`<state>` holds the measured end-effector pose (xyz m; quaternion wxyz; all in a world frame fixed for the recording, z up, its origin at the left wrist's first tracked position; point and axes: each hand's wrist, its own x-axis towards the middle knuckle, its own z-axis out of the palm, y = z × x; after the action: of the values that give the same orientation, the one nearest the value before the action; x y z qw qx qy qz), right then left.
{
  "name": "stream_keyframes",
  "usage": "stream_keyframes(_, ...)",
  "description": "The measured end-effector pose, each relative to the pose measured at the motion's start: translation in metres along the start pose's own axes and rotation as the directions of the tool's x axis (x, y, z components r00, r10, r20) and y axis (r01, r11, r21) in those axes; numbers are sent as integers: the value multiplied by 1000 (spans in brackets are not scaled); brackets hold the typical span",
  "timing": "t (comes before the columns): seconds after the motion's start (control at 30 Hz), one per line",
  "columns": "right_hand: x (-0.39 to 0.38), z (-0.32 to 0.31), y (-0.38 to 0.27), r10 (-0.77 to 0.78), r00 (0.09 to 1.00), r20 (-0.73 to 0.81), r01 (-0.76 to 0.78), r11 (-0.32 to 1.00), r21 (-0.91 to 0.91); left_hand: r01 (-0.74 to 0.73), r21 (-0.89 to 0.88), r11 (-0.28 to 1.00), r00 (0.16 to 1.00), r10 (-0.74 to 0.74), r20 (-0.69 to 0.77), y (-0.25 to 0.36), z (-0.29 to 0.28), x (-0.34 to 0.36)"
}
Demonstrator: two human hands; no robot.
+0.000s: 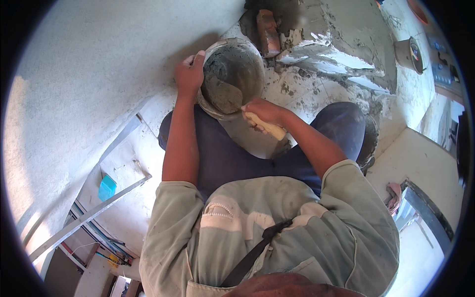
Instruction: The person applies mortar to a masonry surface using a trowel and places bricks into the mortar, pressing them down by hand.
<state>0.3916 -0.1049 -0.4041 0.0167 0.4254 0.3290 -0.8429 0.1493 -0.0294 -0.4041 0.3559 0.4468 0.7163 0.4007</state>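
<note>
A round bucket point(255, 54) stands tilted in front of my knees, with wet grey mortar inside. My left hand point(190, 74) grips its left rim, the thumb lying over the edge. In my right hand point(267, 113) is a trowel, its pale yellowish handle point(269, 127) wrapped by my fingers at the bucket's near right edge. The trowel's blade reaches into the bucket and is hidden in or under a mound of mortar point(223, 94).
A red brick point(267, 33) stands beyond the bucket beside a mortar-coated block point(341, 44). A smaller bucket point(406, 54) sits at the far right, another container point(369, 143) by my right knee. To the left lie a long metal bar point(94, 219) and a turquoise container point(107, 188).
</note>
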Motion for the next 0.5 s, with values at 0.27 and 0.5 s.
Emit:
stream_keyframes(0.27, -83, -39, -50, -226, 972, 62, 210, 958, 197, 85, 65, 994, 982, -73, -173, -9, -39, -1)
stream_keyframes(0.5, 31, -126, -97, -425, 891, -162, 441, 722, 533, 168, 46, 985, 971, -157, -178, -27, -39, 10)
